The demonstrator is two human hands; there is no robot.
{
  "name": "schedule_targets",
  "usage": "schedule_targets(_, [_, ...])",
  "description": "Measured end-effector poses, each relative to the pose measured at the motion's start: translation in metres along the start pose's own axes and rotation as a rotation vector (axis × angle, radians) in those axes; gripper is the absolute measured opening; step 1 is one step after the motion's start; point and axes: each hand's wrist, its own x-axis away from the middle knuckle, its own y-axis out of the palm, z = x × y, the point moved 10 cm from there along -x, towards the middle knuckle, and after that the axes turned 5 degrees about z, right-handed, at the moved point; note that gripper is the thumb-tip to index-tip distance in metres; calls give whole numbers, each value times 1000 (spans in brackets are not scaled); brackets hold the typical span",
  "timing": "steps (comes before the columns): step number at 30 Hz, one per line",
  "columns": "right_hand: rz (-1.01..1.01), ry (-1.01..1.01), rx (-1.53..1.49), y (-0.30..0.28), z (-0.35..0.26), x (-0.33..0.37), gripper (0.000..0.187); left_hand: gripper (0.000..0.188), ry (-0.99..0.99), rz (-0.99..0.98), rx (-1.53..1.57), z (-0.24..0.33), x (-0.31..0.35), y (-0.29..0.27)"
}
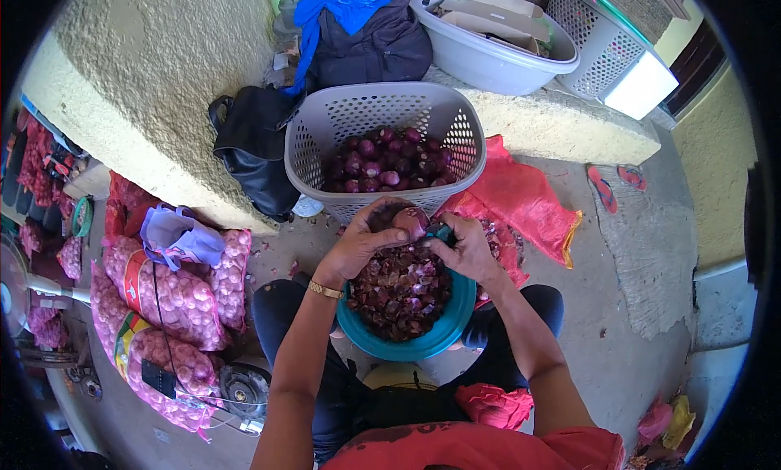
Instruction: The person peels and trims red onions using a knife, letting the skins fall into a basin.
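Note:
My left hand is closed around a red onion, holding it above a teal basin. Close against the onion's right side, my right hand grips a small teal tool; its working end is hidden, so I cannot tell its kind. Dark, papery onion skins fill much of the basin between my knees. Just beyond my hands stands a grey perforated laundry basket, partly filled with red onions.
Mesh sacks of pale pink bulbs lie at left, beside a fan motor. A black backpack leans on the wall. A red mesh sack spreads at right, near flip-flops. A white tub sits on the ledge.

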Motion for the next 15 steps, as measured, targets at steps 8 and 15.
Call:
schedule_targets(8, [-8,-30,33,3,1,1,31,50,19,-5,-31,-2,-2,-1])
schedule_targets(15, [-43,-14,64,2,-1,0,30,50,-40,-21,-4,-5,-2,3])
